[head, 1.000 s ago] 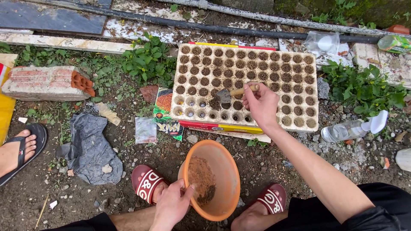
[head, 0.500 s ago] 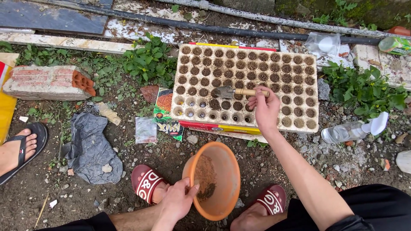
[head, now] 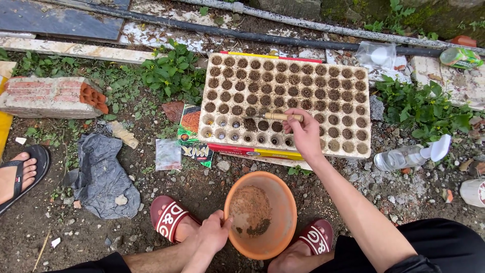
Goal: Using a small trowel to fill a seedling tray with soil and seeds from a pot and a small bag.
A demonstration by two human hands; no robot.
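My right hand (head: 304,134) grips the wooden handle of a small trowel (head: 275,117), whose blade lies over the cells at the lower left of a beige seedling tray (head: 288,103). Most cells hold dark soil; several at the front left corner are bare. My left hand (head: 211,235) holds the near-left rim of an orange plastic bowl (head: 260,214) with soil in its bottom. The bowl sits on the ground between my two feet in red slides (head: 169,218).
A brick (head: 49,96) lies at left, a grey plastic bag (head: 102,174) beside my left foot. A seed packet (head: 167,154) and printed wrapper (head: 194,136) lie left of the tray. A spray bottle (head: 410,155) rests at right. Another person's sandalled foot (head: 17,173) shows far left.
My right hand has shifted the trowel leftward and lower, so the blade now lies over the bare front-left cells. My left hand has moved a little along the bowl's rim.
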